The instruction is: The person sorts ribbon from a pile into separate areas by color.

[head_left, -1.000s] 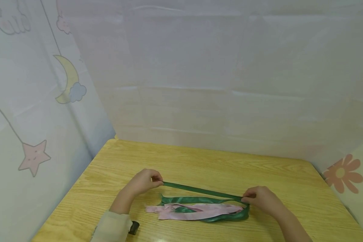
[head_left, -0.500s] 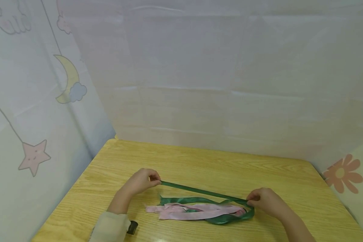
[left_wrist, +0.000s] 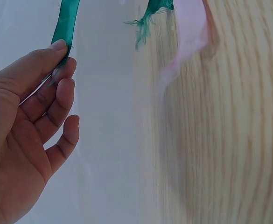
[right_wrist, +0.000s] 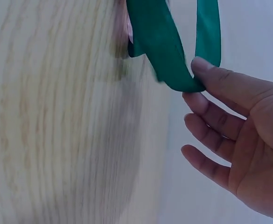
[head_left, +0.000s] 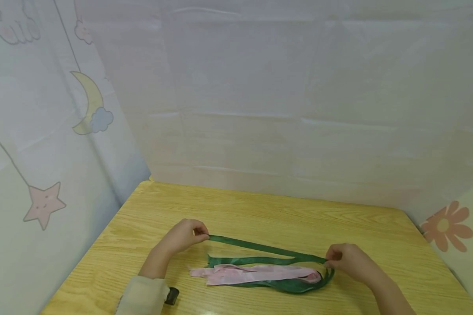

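Observation:
A green ribbon stretches between both hands above the table. My left hand pinches its frayed end between thumb and forefinger, the other fingers loosely bent in the left wrist view. At the opposite end my right hand pinches the ribbon where it bends back, thumb on top, as the right wrist view shows. From there the green strip loops down toward the pile. Just below the taut ribbon lies a pink ribbon, folded lengthwise, with more green ribbon under and behind it.
The wooden table carries the ribbons near its front. A pale fabric backdrop rises behind it, and a printed sheet stands along the left side. A black band sits by the left sleeve.
My right hand has moved slightly right, drawing the green loop with it, while my left hand has shifted slightly left. The green strips near the right end have rearranged around the pink ribbon.

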`<state>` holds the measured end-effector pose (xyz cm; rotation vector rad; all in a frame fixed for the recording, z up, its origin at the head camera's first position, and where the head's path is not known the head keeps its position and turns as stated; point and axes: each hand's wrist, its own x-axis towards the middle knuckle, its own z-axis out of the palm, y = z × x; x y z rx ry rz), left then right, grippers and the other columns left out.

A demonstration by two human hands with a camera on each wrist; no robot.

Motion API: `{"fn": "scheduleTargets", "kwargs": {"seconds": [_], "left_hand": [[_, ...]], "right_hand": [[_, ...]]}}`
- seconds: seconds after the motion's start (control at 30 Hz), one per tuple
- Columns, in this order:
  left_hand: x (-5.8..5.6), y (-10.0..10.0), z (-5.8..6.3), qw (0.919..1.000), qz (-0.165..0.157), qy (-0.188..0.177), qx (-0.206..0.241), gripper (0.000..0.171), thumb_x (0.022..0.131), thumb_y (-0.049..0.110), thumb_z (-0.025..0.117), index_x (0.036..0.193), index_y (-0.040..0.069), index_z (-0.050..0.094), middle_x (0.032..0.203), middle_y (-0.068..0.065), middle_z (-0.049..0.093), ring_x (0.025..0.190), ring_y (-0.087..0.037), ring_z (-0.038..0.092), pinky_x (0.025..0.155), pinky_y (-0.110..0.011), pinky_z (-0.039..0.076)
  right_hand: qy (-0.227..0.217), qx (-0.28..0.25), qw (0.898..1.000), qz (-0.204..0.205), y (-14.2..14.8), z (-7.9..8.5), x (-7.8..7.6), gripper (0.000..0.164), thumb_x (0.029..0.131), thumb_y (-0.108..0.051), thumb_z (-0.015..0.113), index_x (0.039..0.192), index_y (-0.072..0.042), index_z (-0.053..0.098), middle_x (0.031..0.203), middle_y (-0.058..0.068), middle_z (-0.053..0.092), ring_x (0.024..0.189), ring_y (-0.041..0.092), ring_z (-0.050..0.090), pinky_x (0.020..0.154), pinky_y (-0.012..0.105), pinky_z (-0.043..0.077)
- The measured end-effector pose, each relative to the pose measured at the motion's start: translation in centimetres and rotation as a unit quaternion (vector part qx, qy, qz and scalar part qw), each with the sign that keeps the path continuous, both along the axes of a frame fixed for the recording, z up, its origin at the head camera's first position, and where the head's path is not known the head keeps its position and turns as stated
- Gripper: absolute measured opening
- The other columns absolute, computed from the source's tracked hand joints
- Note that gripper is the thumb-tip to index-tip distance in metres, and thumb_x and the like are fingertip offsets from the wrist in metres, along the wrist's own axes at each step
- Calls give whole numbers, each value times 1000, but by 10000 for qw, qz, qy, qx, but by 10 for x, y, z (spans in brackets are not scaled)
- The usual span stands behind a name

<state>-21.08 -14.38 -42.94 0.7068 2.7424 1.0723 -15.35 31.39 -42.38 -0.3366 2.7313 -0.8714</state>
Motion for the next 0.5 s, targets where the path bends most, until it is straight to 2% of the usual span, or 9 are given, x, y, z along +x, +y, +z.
{"fn": "scheduleTargets", "kwargs": {"seconds": [0.13, 0.27, 0.4, 0.5], "left_hand": [[0, -1, -1, 10000, 65, 5, -22, 4, 87, 21, 66, 84, 19, 67, 77, 10, 57, 71, -9, 52, 61, -27, 45], [0, -2, -1, 10000, 64, 51, -22, 4, 87, 21, 66, 84, 20, 67, 76, 10, 57, 71, -9, 52, 61, -27, 45], [-1, -2, -2, 10000, 51, 40, 9, 4, 87, 21, 66, 84, 20, 67, 76, 11, 57, 71, -9, 52, 61, -27, 45], [-1, -2, -2, 10000, 47, 30, 31, 4, 87, 21, 66, 84, 20, 67, 77, 10, 57, 71, -9, 52, 61, -27, 45]], "right_hand": [[-73, -110, 9999, 38, 3, 5, -1, 21, 86, -30, 66, 89, -9, 66, 81, 0, 61, 74, 15, 54, 61, 31, 44], [-118, -89, 9999, 35, 4, 9, -2, 17, 87, -22, 65, 92, -7, 67, 83, 1, 63, 77, 17, 56, 63, 35, 45], [-227, 87, 9993, -267, 3, 10, -3, 8, 84, -11, 66, 91, -7, 66, 83, 1, 63, 77, 17, 57, 63, 34, 47], [-263, 203, 9983, -473, 2, 9, -3, 7, 82, -6, 65, 88, -8, 66, 82, 0, 62, 77, 16, 57, 64, 33, 48]]}}
